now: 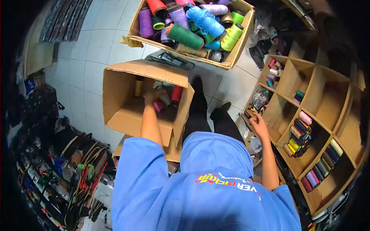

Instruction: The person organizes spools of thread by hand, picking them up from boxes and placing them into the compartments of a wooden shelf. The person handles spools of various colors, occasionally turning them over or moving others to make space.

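Okay so the left hand (153, 96) is down inside the open cardboard box (119, 82), fingers curled among a few thread spools. It's touching the pink spool (159, 106), with a red spool (176, 94) just to its right and a yellow spool (138, 87) off to its left. Can't tell if it's actually got a grip on anything. The right hand (259, 125) sits at the front edge of the wooden shelf (287, 75), fingers loosely bent; can't tell if it holds something. Ahead of both hands is a second box (239, 48) piled with big thread cones.
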The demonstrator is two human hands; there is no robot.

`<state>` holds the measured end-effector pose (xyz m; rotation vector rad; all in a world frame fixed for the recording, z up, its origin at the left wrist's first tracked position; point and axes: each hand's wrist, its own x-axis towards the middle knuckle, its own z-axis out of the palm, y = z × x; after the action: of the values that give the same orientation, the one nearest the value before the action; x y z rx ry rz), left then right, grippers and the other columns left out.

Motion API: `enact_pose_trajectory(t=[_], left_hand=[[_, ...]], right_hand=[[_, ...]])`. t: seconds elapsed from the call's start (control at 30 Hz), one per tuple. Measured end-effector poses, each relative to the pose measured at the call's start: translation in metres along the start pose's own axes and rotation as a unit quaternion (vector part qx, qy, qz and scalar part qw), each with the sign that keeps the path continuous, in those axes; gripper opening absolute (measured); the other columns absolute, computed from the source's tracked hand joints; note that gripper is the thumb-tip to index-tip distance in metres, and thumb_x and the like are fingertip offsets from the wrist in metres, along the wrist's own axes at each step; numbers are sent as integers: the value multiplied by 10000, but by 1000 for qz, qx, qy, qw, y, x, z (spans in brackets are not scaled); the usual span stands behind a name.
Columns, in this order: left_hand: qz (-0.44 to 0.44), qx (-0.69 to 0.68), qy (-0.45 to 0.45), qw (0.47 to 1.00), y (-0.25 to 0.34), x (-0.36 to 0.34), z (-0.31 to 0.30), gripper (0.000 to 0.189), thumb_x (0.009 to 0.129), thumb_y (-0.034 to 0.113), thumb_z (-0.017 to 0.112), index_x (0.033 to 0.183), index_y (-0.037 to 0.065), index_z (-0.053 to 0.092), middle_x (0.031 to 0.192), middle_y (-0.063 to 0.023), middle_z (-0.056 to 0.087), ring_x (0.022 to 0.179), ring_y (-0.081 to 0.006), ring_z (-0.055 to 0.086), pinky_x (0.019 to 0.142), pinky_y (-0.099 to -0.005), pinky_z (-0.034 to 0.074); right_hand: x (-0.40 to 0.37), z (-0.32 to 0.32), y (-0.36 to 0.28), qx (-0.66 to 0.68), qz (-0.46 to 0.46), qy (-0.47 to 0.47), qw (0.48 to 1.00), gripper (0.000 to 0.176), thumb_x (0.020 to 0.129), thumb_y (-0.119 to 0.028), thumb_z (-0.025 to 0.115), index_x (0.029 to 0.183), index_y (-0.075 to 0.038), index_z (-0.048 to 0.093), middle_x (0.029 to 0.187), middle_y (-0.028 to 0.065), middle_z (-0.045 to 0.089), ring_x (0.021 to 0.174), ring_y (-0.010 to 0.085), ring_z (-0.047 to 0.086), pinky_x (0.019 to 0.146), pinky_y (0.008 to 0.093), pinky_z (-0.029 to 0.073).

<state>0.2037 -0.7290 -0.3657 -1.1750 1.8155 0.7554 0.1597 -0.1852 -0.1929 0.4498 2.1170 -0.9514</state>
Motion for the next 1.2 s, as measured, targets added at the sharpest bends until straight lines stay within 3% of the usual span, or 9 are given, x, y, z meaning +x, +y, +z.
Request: enact_pose_trajectory(t=[0.1,0.17,0.23,0.43,0.57,0.73,1.03,1.1,1.2], left_hand=[[-42,-195,-130,971,6,-33,-71,639,611,498,774,1028,30,651,851,-72,641,815,-171,628,697,-370,523],[-5,-220,-96,971,56,-134,-117,560,641,464,769,1013,64,646,852,-53,619,687,-126,605,597,-322,520],[90,-320,-115,936,51,-155,-128,556,673,429,757,1039,37,611,854,-57,620,704,-145,613,609,-320,523],[254,-526,-185,790,78,-305,-103,611,821,348,661,1270,9,423,1181,-134,554,1089,-265,547,981,-422,408],[298,-493,-282,768,123,-368,-28,517,849,308,623,1203,-42,485,1129,-158,588,1047,-265,578,933,-418,447],[276,-412,-386,778,175,-382,88,432,879,295,604,1172,-9,511,1103,-127,602,995,-229,601,900,-387,469],[179,-248,-562,768,210,-428,247,485,911,409,567,1236,60,486,1090,-73,584,934,-182,600,758,-384,532],[169,-215,-534,800,207,-425,265,474,910,391,572,1234,55,490,1075,-65,570,939,-165,583,745,-367,526],[187,-192,-525,808,200,-418,273,449,908,335,574,1243,47,491,1065,-68,555,952,-178,580,769,-384,530]], right_hand=[[13,6,-8,6,-17,-28,999,450,844,-159,643,1249,-20,506,886,76,642,781,128,599,731,273,484],[10,10,-44,-32,-31,-44,998,455,849,-186,646,1252,-27,508,933,97,655,830,145,615,757,279,492],[7,19,-70,10,-82,-69,994,449,853,-196,645,1252,-38,513,989,113,655,862,157,624,775,287,497],[-72,24,-182,155,-285,-212,922,553,847,-162,657,1348,-104,428,1189,135,584,972,176,600,859,335,496],[-132,0,-181,227,-355,-84,903,795,699,-191,816,1370,-108,398,1223,120,531,910,150,575,668,244,516],[-147,-35,-97,112,-405,188,887,621,735,-317,766,1221,-22,515,1082,163,577,884,270,597,788,345,488],[-185,-103,47,206,-185,364,889,455,746,-200,726,1144,-33,585,949,94,646,780,137,605,683,263,485],[-198,-130,67,285,-137,366,875,439,721,-239,741,1078,-30,593,881,162,654,804,277,649,715,341,512],[-195,-162,118,104,-41,465,878,486,713,-293,735,1089,-28,580,886,182,658,820,342,643,726,394,510]])
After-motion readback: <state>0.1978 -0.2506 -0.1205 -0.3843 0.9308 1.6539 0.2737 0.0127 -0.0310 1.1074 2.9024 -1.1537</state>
